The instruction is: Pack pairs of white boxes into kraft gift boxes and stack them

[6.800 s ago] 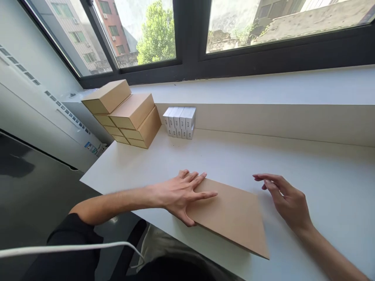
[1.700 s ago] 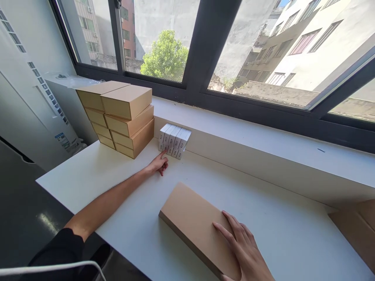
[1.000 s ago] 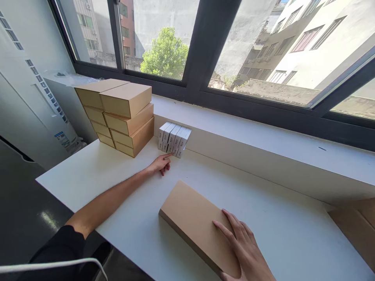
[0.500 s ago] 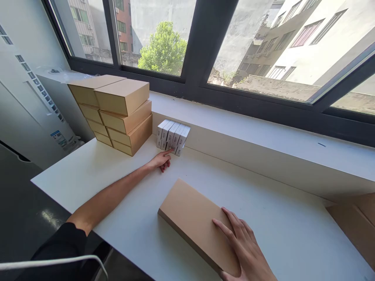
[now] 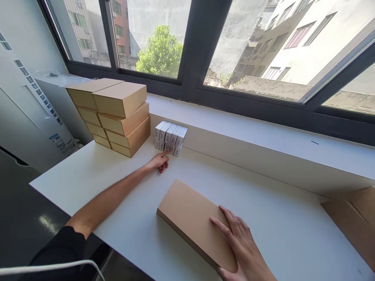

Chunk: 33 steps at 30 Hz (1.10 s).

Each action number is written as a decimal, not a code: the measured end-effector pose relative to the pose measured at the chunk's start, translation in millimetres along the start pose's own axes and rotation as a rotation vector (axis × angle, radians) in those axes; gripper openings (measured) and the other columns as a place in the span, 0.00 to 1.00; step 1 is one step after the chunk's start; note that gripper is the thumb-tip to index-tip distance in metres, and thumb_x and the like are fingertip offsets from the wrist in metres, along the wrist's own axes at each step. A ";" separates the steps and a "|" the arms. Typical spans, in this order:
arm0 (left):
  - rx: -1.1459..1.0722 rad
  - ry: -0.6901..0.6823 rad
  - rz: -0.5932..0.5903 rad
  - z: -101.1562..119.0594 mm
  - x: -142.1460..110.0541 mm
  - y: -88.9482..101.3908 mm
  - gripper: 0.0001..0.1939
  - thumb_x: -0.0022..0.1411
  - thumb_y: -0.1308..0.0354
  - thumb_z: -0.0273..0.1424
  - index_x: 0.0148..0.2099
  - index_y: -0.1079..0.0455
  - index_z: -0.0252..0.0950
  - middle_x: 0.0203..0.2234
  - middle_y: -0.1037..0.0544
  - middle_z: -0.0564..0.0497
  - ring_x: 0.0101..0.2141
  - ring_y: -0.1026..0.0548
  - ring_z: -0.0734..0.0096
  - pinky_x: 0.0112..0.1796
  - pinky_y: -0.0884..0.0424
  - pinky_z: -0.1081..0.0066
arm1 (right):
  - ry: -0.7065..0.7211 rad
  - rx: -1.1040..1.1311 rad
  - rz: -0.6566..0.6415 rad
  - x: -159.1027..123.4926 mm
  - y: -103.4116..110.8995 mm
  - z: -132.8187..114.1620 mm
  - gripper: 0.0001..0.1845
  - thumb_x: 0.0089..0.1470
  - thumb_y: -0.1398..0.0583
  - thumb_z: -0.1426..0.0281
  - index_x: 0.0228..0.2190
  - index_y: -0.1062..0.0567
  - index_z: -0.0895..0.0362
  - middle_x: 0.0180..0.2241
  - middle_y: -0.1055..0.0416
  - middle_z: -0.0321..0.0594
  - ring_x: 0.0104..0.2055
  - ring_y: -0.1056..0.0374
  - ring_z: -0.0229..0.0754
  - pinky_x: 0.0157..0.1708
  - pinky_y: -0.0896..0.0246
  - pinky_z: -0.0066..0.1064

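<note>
My left hand (image 5: 159, 161) is stretched forward with its index finger extended and the other fingers curled under. The fingertip is at the lower front of a block of small white boxes (image 5: 171, 136), stacked in two rows against the low wall. Nothing is held in that hand. My right hand (image 5: 238, 242) lies over the near right end of a flat brown cardboard box (image 5: 190, 218), fingers on its lid and thumb at its near edge. The box lies closed on the white table (image 5: 123, 210), angled toward me.
A stack of brown cardboard boxes (image 5: 120, 117) stands at the back left, beside the white boxes. Part of a larger brown carton (image 5: 351, 218) shows at the right edge. Behind runs a white window sill (image 5: 249, 140). A white cable (image 5: 52, 266) crosses the lower left.
Earlier my left hand lay on a brown box and my right was off it. The stack has gained a box at its top right. Lately the left fingertip shifted slightly along the white boxes.
</note>
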<state>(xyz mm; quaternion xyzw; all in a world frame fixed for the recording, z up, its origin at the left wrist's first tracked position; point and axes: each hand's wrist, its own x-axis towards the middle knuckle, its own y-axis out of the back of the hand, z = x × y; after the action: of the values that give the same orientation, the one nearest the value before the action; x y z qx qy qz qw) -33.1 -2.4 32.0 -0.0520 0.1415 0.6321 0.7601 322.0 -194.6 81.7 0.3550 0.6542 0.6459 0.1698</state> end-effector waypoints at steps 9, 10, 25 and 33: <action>0.010 -0.108 -0.039 -11.3 -11.4 -1.4 0.20 0.63 0.50 0.31 0.52 0.26 0.29 0.17 0.30 0.55 0.17 0.36 0.78 0.21 0.37 0.77 | -0.030 0.025 -0.023 -1.5 -3.8 2.9 0.46 0.46 0.38 0.57 0.65 0.43 0.48 0.70 0.61 0.47 0.67 0.54 0.67 0.61 0.52 0.59; 0.023 -0.132 -0.041 -14.6 -15.0 -1.8 0.20 0.62 0.50 0.32 0.50 0.25 0.29 0.18 0.30 0.54 0.18 0.36 0.78 0.23 0.37 0.76 | -0.031 0.027 -0.030 -1.7 -3.5 3.7 0.46 0.46 0.37 0.56 0.65 0.42 0.48 0.70 0.61 0.47 0.67 0.54 0.67 0.61 0.53 0.59; 0.233 -0.227 0.116 -61.6 -163.8 -26.9 0.22 0.66 0.52 0.49 0.35 0.28 0.38 0.33 0.23 0.50 0.37 0.27 0.63 0.42 0.31 0.70 | -0.825 0.644 0.405 -41.5 -54.3 -10.5 0.21 0.58 0.43 0.49 0.43 0.28 0.52 0.45 0.28 0.43 0.47 0.30 0.50 0.43 0.31 0.35; 0.125 -0.122 0.097 -58.5 -204.1 -46.7 0.24 0.66 0.56 0.55 0.39 0.33 0.40 0.58 0.30 0.46 0.54 0.30 0.57 0.52 0.30 0.62 | -0.934 1.159 0.243 -31.5 -34.9 -35.5 0.29 0.50 0.40 0.42 0.24 0.35 0.55 0.23 0.39 0.34 0.27 0.42 0.37 0.26 0.41 0.26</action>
<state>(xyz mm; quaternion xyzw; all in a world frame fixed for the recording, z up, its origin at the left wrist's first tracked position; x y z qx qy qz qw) -29.1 -219.7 28.9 0.0410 0.1366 0.6602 0.7375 311.0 -238.7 44.4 0.6941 0.7054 -0.0051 0.1433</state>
